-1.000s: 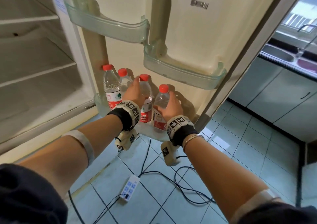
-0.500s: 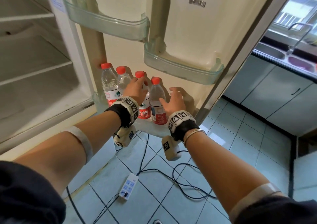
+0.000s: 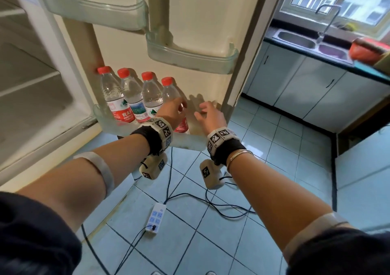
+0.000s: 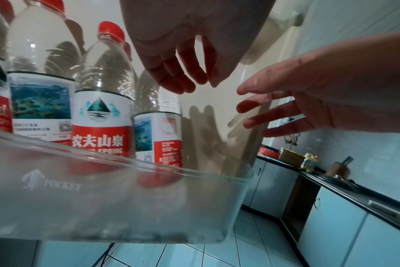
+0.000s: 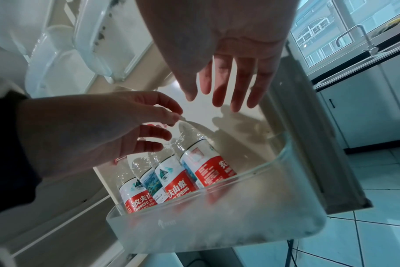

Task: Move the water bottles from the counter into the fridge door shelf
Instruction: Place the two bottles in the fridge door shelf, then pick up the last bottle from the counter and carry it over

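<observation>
Four clear plastic red-capped water bottles (image 3: pixel 137 97) upright in frosted door shelf (image 3: pixel 109 125); left grip (image 3: pixel 172 111) and right grip (image 3: pixel 211 115) released, just beside rightmost bottle

Red-capped clear bottles (image 3: pixel 132 93), red-white labels; frosted, perhaps greenish shelf (image 3: pixel 109 125); pale-blue floor tiles (image 3: pixel 274 148).

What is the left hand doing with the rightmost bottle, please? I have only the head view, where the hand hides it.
Observer: The right wrist view shows the left hand open, fingers loose beside the rightmost bottle, not wrapped round it.
Operator: Is that bottle right down in the shelf?
Observer: Yes. In the left wrist view it stands upright behind the frosted front wall of the door shelf.
Operator: And the right palm?
Observer: The right hand is open, fingers straight, holding nothing.
</observation>
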### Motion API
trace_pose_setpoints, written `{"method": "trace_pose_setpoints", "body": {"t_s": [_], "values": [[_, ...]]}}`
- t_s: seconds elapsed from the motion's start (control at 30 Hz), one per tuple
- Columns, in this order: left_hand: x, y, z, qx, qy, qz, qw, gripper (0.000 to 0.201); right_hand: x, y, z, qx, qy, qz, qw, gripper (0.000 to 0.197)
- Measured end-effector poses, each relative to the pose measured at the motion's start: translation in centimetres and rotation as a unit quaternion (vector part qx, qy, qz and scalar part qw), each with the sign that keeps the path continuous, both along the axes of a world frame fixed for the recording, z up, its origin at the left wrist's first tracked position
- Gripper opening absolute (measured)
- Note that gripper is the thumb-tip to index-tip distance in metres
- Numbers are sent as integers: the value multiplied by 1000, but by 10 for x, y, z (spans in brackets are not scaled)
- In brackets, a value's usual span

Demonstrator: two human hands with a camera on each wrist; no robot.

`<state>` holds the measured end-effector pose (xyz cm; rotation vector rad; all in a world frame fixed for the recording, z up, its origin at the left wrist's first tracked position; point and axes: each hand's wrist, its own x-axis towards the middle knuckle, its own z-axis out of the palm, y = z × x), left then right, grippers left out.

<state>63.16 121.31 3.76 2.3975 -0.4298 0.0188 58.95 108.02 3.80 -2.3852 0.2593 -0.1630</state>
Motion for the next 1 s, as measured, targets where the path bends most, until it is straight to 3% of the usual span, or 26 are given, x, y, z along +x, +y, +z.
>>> {"method": "trace_pose_setpoints", "body": {"t_s": [0.2,0.4,0.73,1.0], "values": [[-36,-51,6,15,-3,-42,999,20,-41,-44,-3,17,-21,-29,999,21],[-83,-141,3,34,5,-91,995,18,-100,-136,-6,18,-20,-74,997,22],[-188,-367,-10,11,-6,-202,979,16,-238,-350,-16,-13,-6,-201,979,26],[-276,-548,-18,12,23,-332,943,17,-357,-502,-22,-6,8,-361,932,24]]}}
